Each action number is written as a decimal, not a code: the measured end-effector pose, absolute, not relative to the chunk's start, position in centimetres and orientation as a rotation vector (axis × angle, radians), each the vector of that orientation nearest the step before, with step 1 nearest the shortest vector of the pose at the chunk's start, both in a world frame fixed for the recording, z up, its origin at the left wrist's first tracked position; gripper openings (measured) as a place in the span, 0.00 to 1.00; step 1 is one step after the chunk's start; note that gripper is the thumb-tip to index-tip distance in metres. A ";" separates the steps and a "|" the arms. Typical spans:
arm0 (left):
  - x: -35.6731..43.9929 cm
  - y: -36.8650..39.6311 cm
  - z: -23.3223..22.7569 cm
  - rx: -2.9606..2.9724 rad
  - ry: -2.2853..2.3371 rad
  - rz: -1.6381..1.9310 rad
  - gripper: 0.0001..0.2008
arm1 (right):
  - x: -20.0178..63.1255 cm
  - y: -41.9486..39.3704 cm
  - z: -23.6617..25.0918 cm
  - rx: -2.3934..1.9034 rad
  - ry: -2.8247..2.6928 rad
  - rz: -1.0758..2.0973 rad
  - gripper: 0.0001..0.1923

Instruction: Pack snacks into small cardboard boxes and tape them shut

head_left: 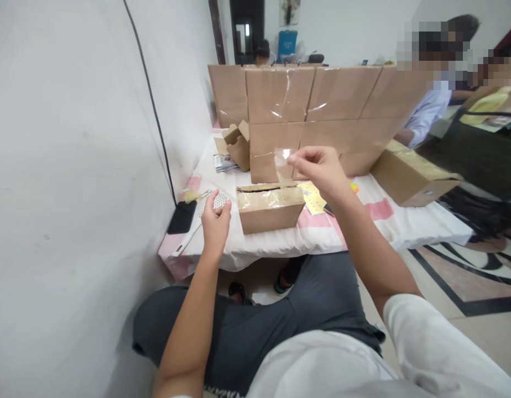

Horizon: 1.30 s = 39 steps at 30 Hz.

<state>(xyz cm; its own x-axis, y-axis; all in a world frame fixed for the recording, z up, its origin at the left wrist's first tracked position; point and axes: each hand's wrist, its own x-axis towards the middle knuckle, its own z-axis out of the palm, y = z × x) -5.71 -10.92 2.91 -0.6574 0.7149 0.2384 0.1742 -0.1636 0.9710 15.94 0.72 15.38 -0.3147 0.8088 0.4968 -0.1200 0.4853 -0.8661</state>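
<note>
My right hand (317, 168) was raised, pinching a clear strip of tape (282, 165) above the small cardboard box (270, 207) on the surface (405, 221). My left hand (215, 218) gripped a perforated white tool (216, 202). I read no writing.

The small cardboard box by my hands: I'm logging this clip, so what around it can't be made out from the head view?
- Small cardboard box: its inside is hidden by its flaps and glare.
- Left hand: its fingers cover most of the perforated tool.
- Right hand: the clear piece it pinches is too transparent to identify.
- Yellow sheet: partly behind the right forearm.
</note>
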 end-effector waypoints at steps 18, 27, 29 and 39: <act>-6.2 -9.6 -0.3 1.989 2.261 1.151 0.16 | 4.9 6.7 5.0 -1.191 -2.325 0.517 0.08; -5.7 -9.7 -0.7 1.996 2.279 1.218 0.16 | 5.0 7.2 5.6 -1.475 -2.247 0.277 0.50; -5.5 -9.6 -0.6 1.991 2.294 1.218 0.15 | 5.1 7.3 5.7 -1.451 -2.270 0.279 0.46; -4.7 -9.5 -0.2 1.981 2.303 1.152 0.15 | -0.1 10.7 8.5 -1.077 -2.548 -0.177 0.16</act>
<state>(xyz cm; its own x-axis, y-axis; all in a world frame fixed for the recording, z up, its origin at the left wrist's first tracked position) -4.73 -9.50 -0.22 -0.2528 0.8240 0.5071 0.9001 0.0081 0.4357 -0.08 10.74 8.49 -0.6409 0.6669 0.3801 0.7130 0.7006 -0.0272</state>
